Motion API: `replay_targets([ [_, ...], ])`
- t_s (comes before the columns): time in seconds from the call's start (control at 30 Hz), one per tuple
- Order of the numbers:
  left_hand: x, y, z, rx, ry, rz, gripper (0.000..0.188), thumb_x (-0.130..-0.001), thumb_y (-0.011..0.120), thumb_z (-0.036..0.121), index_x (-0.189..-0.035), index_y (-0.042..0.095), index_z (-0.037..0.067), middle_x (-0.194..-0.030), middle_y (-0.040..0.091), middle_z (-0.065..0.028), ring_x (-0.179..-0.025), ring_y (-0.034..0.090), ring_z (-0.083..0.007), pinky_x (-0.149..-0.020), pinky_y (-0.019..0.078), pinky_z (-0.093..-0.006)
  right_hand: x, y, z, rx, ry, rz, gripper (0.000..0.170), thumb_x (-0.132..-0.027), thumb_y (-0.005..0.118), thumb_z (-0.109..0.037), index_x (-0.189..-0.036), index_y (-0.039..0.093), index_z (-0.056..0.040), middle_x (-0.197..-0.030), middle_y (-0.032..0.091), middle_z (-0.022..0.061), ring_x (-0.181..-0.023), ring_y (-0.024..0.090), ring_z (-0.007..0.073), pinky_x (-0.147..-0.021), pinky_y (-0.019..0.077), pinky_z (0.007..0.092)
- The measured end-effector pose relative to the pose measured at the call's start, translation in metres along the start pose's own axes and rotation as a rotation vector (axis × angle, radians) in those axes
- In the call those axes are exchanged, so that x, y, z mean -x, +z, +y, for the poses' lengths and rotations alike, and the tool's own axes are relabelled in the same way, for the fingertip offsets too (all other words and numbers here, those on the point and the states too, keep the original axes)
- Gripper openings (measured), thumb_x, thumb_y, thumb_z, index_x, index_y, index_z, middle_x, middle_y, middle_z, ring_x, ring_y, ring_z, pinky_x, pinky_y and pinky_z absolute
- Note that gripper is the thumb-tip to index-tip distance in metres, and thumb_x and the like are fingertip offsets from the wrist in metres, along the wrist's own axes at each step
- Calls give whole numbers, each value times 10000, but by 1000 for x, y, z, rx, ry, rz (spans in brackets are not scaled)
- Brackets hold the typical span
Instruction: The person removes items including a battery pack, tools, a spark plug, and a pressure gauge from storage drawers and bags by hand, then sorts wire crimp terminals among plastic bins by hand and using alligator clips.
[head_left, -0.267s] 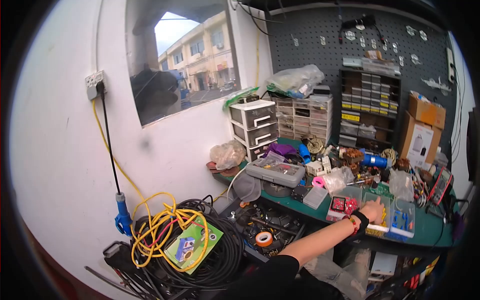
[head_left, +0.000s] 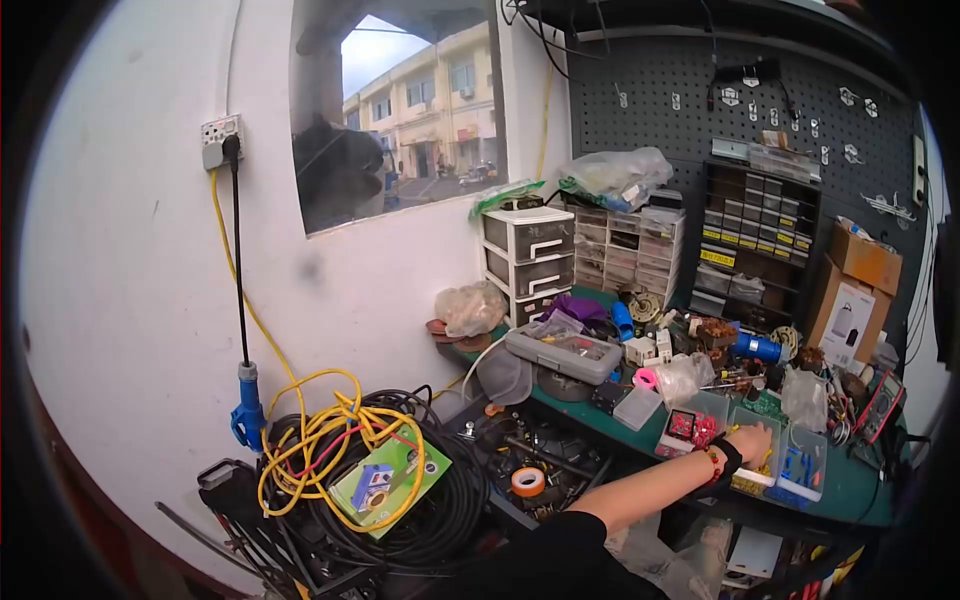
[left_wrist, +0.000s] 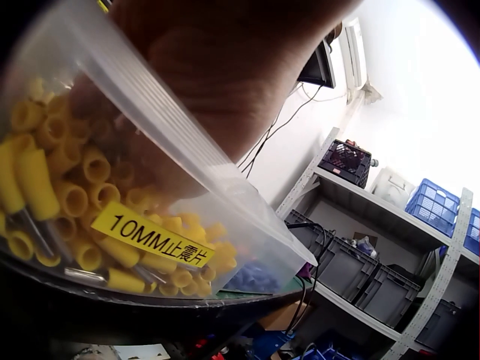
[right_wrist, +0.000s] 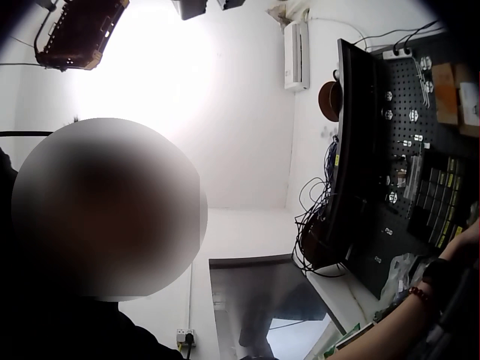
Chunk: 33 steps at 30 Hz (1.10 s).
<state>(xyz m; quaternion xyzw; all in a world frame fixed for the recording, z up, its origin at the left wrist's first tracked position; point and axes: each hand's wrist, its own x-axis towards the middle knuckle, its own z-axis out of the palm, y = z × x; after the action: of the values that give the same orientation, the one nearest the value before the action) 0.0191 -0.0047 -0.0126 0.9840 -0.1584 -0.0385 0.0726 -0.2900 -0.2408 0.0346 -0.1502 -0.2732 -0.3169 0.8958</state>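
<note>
My left hand (head_left: 750, 443) reaches down into a clear plastic bin (left_wrist: 169, 131) of yellow-sleeved ferrules (left_wrist: 71, 199) with metal pins. The bin carries a yellow label (left_wrist: 154, 234) reading 10MM. In the left wrist view the palm (left_wrist: 217, 75) hangs over the bin's rim, and the fingers show only dimly through its wall; I cannot tell whether they pinch a ferrule. To the right stands a bin of blue pieces (head_left: 797, 465), and to the left one with red pieces (head_left: 705, 428). My right hand is out of sight.
A grey case (head_left: 565, 352) and a clear flat box (head_left: 637, 408) lie left of the bins. Motor parts and a blue cylinder (head_left: 760, 347) crowd behind them. Below the bench edge, an open drawer (head_left: 520, 450) holds tools and an orange tape roll (head_left: 527, 481).
The head view has shifted, so the bench sits a little further right. My left hand stays at the yellow bin, its fingers slightly further right within it.
</note>
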Motion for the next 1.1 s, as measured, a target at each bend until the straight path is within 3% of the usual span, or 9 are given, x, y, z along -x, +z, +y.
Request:
replay_targets([
  [0.17,-18,2,-11,68,127,26,534,-691,711,124,-1149,531,-84,-1062,636,-300,-966,658,-375,-802,550,-416,-18,-36,25,606,-229,377,554,-787,653,-453,-1187,636,-71,-1160,617,174,-994,613,356,-757,581,418],
  [0.27,-28,3,-13,2,118,159,231,-611,755,82,-829,715,14,-885,699,-209,-868,693,-327,-715,565,-399,-40,-14,21,585,-328,245,593,-771,669,-453,-1202,620,-49,-1152,618,195,-1018,612,354,-773,578,429],
  [0.33,-12,-11,-13,106,108,247,234,-634,756,68,-860,723,17,-899,697,-213,-889,691,-323,-734,564,-400,-48,20,-1,198,-88,-1,649,-766,690,-459,-1231,580,-19,-1165,601,227,-989,606,363,-696,576,399],
  [0.4,0,-30,-10,114,84,231,222,-677,752,75,-886,722,10,-937,695,-208,-897,688,-329,-760,562,-404,-71,30,-18,439,-297,-41,694,-767,704,-462,-1258,537,-2,-1141,587,250,-939,602,349,-606,554,356],
  [0.47,16,-55,-5,50,118,193,194,-726,714,88,-902,720,5,-957,693,-214,-910,688,-335,-781,560,-424,-83,5,-42,-243,70,-332,786,-680,703,-398,-1297,480,34,-1267,497,289,-1181,486,463,-1011,428,548],
  [0.63,6,-40,-7,-34,203,180,193,-723,687,181,-831,718,23,-912,699,-202,-854,689,-372,-742,558,-448,-49,-50,-96,178,-211,-498,1252,-589,722,-256,-1451,-112,103,-1522,-110,352,-1437,-103,451,-1156,139,581],
  [0.7,12,-41,-6,-73,165,-18,509,-761,715,429,-1156,629,121,-1069,667,-165,-1024,633,-347,-862,505,-457,-18,-20,-41,-38,-224,-308,1096,-601,721,-340,-1416,140,107,-1408,227,303,-1128,408,343,-833,448,392],
  [0.8,17,-34,-2,-53,100,-45,701,-775,697,514,-1349,496,165,-1247,560,-200,-1166,545,-384,-969,456,-443,0,-13,-18,203,-287,42,937,-733,688,-389,-1397,222,78,-1331,328,280,-877,388,236,-456,363,241],
  [1.1,4,-22,-12,14,49,-106,738,-805,692,462,-1343,412,42,-1353,396,-248,-1225,464,-407,-1031,400,-445,-33,-4,27,288,-160,232,847,-773,574,-619,-1436,355,-140,-1281,438,272,-861,464,254,-409,404,208],
])
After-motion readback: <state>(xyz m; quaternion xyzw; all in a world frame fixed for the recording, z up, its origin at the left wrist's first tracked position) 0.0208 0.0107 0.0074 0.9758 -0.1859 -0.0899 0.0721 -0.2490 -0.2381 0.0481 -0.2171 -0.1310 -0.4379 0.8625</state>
